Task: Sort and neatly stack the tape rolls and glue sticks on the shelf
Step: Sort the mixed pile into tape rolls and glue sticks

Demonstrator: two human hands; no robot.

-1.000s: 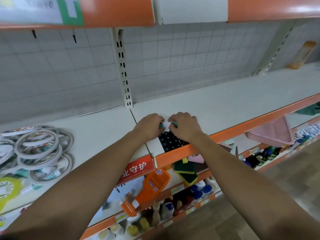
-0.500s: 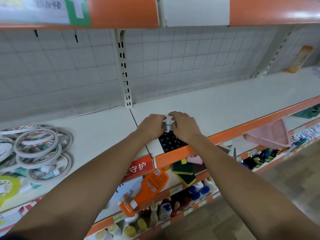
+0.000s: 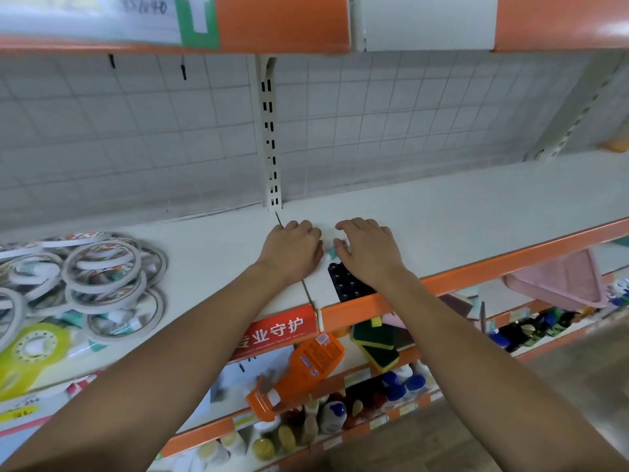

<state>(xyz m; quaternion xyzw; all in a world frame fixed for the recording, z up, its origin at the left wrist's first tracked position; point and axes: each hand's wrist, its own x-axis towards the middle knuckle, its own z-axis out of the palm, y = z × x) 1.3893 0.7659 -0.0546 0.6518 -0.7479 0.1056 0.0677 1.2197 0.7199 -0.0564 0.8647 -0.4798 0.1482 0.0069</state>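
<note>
Small white glue sticks (image 3: 331,251) with teal caps lie on the white shelf (image 3: 459,212), just behind a black holder tray (image 3: 347,284) with round holes. My left hand (image 3: 292,248) has its fingers curled against the sticks from the left. My right hand (image 3: 369,248) arches over them from the right, its thumb and fingertips pinching one. Most of the sticks are hidden under my hands. A loose pile of white tape rolls (image 3: 102,270) with more glue sticks among them lies on the shelf's left part, beside a yellow tape dispenser (image 3: 32,349).
A wire grid back wall and a slotted upright (image 3: 270,137) close the shelf behind. An orange shelf edge (image 3: 476,274) runs in front. Below it are an orange spray bottle (image 3: 306,369), sponges (image 3: 374,342), small bottles and a pink basket (image 3: 565,284).
Both hands have moved from above the black tray to the shelf just behind it, and have drawn slightly apart. The view has tilted up a little.
</note>
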